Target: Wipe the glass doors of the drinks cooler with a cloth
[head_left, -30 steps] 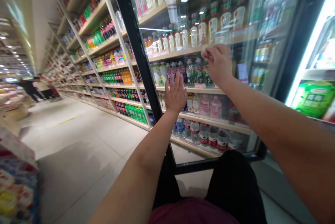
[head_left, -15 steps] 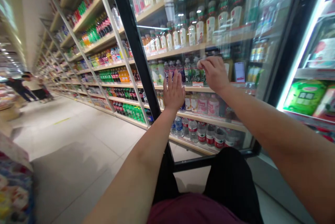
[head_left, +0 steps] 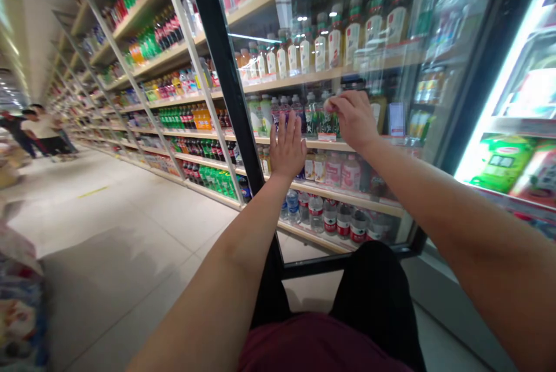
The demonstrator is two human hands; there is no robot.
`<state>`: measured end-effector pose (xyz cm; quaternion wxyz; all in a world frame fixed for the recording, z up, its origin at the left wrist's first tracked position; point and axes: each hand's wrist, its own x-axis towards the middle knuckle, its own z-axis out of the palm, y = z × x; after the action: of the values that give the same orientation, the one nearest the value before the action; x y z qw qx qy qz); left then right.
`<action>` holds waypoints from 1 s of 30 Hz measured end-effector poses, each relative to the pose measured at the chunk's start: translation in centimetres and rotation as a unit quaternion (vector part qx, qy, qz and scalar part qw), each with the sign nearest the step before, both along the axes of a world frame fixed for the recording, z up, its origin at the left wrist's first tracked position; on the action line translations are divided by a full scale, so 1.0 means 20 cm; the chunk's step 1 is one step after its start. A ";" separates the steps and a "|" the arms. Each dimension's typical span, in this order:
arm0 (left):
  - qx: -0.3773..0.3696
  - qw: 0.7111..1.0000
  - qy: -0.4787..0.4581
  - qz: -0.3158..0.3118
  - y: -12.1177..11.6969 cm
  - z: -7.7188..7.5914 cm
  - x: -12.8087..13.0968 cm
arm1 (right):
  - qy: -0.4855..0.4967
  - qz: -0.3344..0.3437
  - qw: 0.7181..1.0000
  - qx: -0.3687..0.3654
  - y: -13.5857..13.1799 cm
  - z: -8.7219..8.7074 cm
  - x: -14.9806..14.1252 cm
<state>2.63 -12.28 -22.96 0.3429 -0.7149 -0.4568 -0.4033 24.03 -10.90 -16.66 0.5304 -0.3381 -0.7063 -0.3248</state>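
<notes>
A black-framed glass door (head_left: 290, 270) stands ajar in front of me, with bottles showing through its pane. My left hand (head_left: 287, 149) lies flat against the glass, fingers stretched upward and holding nothing. To its right, at about the same height or a little higher, my right hand (head_left: 354, 120) is closed in a pinch close to the pane. A small pale patch shows at its fingertips; I cannot make out what it is. Behind the glass are white-labelled bottles (head_left: 334, 47), pink bottles (head_left: 333, 169) and water bottles with red labels (head_left: 330, 218).
Right of the door, a lit cooler holds a green package (head_left: 506, 160). Shelves of soft drinks (head_left: 215, 181) run down the left side of the aisle. Several people (head_left: 43, 131) are far off at the left. Colourful packs (head_left: 19, 302) are at the lower left.
The view has shifted slightly. My left hand stays flat on the glass, and my right hand remains pinched in nearly the same place near the pane.
</notes>
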 end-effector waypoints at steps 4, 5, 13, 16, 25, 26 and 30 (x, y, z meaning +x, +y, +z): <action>0.007 1.000 0.001 0.003 0.01 0.00 0.00 | 0.069 -0.038 0.997 0.019 0.03 0.03 -0.01; 0.008 1.000 0.002 0.002 0.01 0.00 0.00 | 0.071 -0.042 0.996 0.024 0.03 0.02 -0.01; 0.007 1.000 -0.002 0.000 0.01 0.00 0.00 | 0.015 -0.025 0.999 0.038 0.05 0.00 0.06; 0.001 1.000 -0.005 -0.004 0.00 0.00 0.00 | 0.058 -0.041 0.997 0.032 0.06 0.01 0.12; 0.004 1.000 -0.015 -0.013 -0.01 0.00 0.01 | 0.025 -0.034 0.999 0.003 0.05 0.02 0.20; 0.003 1.000 -0.016 -0.014 -0.01 0.00 0.01 | 0.045 -0.040 0.998 0.012 0.07 0.02 0.21; -0.003 1.000 -0.024 -0.019 -0.01 0.01 0.01 | 0.114 -0.055 0.992 0.020 0.10 -0.09 0.17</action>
<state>2.87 -12.54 -22.69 0.3221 -0.7147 -0.4528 -0.4247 27.49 -8.88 -18.55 0.5953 -0.4002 -0.6151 -0.3272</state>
